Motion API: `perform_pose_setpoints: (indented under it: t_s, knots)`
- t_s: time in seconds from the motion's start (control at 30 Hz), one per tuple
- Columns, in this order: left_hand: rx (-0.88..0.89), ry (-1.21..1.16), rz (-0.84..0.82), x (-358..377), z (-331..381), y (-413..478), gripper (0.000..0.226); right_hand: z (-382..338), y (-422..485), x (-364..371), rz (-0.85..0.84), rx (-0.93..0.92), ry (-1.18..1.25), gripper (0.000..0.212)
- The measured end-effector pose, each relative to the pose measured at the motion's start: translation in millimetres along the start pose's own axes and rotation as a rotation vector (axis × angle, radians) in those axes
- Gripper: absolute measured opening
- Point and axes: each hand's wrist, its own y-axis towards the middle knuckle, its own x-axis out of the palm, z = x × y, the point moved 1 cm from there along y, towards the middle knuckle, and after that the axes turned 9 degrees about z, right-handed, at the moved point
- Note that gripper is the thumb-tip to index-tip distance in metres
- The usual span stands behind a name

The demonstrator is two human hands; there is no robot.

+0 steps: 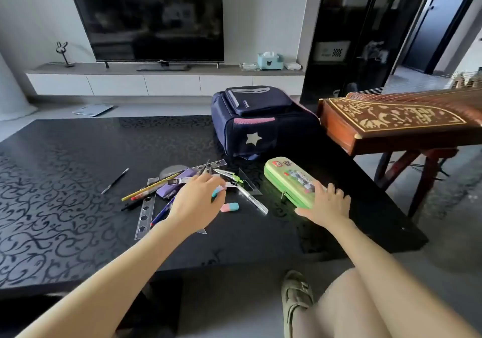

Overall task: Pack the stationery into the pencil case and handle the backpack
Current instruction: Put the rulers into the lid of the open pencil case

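Steadying the closed green hard-shell pencil case near the right edge of the black patterned tabletop, the right hand lies flat on its near end, fingers straight. The left hand curls over the heap of pens, pencils and clear rulers mid-tabletop, apparently pinching a pink-and-blue eraser. The case probably needs unzipping first: keep the shell pressed down and draw the zip pull round. Small pieces can then go in before the long ones. The navy star-marked backpack stands at the far edge.

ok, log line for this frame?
left hand: pinches eraser over stationery pile | right hand: rests on closed pencil case | backpack: on table, untouched
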Motion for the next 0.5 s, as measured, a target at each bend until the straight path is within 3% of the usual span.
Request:
perform_pose_setpoints:
  t_s: [0.13, 0.37, 0.5]
  knots:
    - [-0.082, -0.037, -0.026, 26, -14, 2, 0.022, 1, 22, 21, -0.088, 0.058, 0.073, 0.101]
    - [-0.201, -0.276, -0.073, 50, 1, 1, 0.02, -26, -14, 3, 0.19, 0.113, 0.407, 0.082]
    - [-0.296, -0.471, -0.076, 47, 21, -5, 0.034, -61, -64, -19, 0.175, -0.026, 0.658, 0.087]
